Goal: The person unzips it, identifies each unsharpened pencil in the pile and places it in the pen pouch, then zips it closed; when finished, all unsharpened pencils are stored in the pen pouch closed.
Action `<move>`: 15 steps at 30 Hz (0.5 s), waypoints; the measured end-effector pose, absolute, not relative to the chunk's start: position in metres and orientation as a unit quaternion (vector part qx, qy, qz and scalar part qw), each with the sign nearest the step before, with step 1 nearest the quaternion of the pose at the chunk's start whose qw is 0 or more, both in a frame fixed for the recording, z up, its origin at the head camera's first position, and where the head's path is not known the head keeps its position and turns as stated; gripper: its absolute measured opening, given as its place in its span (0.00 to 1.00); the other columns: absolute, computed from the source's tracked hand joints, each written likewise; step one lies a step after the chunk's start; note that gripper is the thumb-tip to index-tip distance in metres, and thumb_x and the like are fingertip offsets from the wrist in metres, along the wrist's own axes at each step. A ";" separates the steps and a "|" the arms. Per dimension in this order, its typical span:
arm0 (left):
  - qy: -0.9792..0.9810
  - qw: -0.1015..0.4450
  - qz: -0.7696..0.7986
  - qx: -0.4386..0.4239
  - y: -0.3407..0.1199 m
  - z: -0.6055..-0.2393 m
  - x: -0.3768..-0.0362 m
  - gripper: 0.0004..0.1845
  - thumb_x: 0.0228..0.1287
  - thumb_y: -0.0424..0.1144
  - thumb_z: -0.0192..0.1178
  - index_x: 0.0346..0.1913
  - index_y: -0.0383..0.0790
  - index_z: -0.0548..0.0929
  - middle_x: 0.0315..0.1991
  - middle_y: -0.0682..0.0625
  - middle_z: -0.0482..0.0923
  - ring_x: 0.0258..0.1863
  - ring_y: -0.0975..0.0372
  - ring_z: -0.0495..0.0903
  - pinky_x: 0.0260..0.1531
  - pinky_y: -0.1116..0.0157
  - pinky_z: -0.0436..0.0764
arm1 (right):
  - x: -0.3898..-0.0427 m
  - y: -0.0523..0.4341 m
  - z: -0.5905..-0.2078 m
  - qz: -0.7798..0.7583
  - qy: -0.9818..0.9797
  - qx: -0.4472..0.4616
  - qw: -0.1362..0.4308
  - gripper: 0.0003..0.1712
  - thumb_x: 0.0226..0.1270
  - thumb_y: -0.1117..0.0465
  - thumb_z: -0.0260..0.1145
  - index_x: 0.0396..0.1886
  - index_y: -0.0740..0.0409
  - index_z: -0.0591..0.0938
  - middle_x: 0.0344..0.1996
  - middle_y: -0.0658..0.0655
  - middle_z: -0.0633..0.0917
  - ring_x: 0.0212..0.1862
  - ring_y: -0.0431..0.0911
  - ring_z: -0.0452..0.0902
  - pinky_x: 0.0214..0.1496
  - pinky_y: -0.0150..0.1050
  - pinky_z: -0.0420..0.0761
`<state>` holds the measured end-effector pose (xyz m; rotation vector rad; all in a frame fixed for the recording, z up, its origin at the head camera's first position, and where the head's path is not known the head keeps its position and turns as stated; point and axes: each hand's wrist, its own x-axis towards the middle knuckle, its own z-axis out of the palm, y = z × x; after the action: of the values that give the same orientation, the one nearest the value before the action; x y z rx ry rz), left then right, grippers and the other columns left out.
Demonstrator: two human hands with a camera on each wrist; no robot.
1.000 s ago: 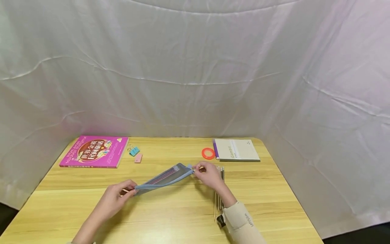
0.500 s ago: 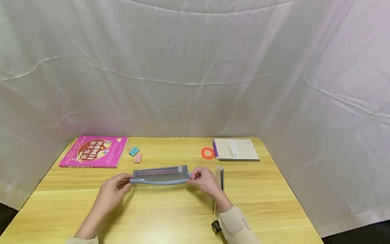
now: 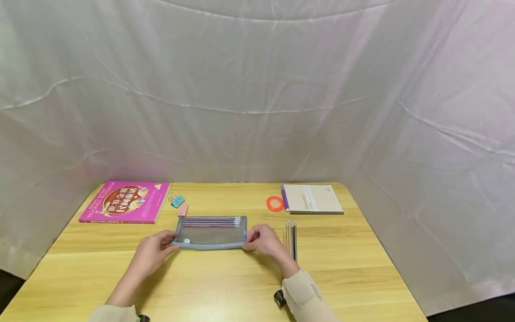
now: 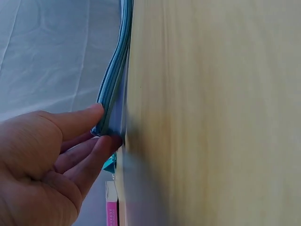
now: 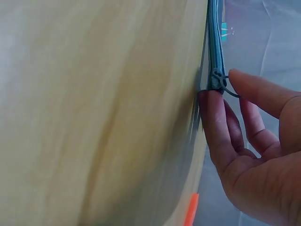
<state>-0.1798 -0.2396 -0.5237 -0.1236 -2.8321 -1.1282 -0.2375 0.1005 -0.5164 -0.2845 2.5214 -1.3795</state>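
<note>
A see-through pencil case (image 3: 213,235) with a blue zipper edge lies low over the table, its zipper side towards me. Several pencils show through it along the far side, and a small round white spot sits near its left end. My left hand (image 3: 152,251) grips the near left corner, thumb on the zipper (image 4: 114,70) and fingers beneath. At the right end, my right hand (image 3: 265,243) pinches the other corner. A thin cord loop (image 5: 228,87) hangs by that thumb in the right wrist view. Several loose pencils (image 3: 290,237) lie beside the right wrist, partly hidden by the forearm.
A pink book (image 3: 128,201) lies at the back left. Near it are teal binder clips (image 3: 178,201) and a pink eraser (image 3: 183,210), close to the case's far left corner. An orange tape roll (image 3: 275,204), a purple pen (image 3: 285,198) and a notebook (image 3: 315,199) sit at the back right.
The pencil case has come from a slanted, tilted pose to lying level and facing up, its zipper edge towards me. Both hands have kept their hold on its ends; the right moved slightly left and down.
</note>
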 end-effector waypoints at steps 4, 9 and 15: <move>-0.931 0.046 -0.361 -0.038 -0.240 -0.525 -0.183 0.21 0.62 0.31 0.73 0.57 0.27 0.83 0.48 0.33 0.87 0.45 0.47 0.89 0.45 0.55 0.89 | -0.240 0.098 -0.516 -0.455 0.877 -0.097 0.120 0.12 0.52 0.70 0.82 0.26 0.59 0.83 0.24 0.51 0.81 0.29 0.42 0.75 0.33 0.33 0.76; -0.932 0.046 -0.357 -0.037 -0.239 -0.527 -0.186 0.22 0.63 0.30 0.72 0.58 0.26 0.82 0.48 0.33 0.87 0.45 0.47 0.88 0.45 0.54 0.88 | -0.244 0.097 -0.517 -0.456 0.877 -0.087 0.124 0.11 0.52 0.70 0.81 0.27 0.60 0.84 0.25 0.51 0.81 0.30 0.43 0.74 0.32 0.33 0.76; -0.934 0.040 -0.354 -0.036 -0.238 -0.528 -0.187 0.22 0.63 0.29 0.71 0.58 0.24 0.81 0.48 0.32 0.86 0.45 0.47 0.88 0.46 0.53 0.88 | -0.245 0.096 -0.519 -0.451 0.881 -0.078 0.124 0.12 0.51 0.70 0.82 0.26 0.59 0.85 0.25 0.51 0.82 0.30 0.42 0.75 0.33 0.33 0.76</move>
<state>-0.1869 -0.2378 -0.5280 -0.1110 -2.8611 -1.0855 -0.2450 0.0957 -0.5190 -0.2281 2.5682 -1.3140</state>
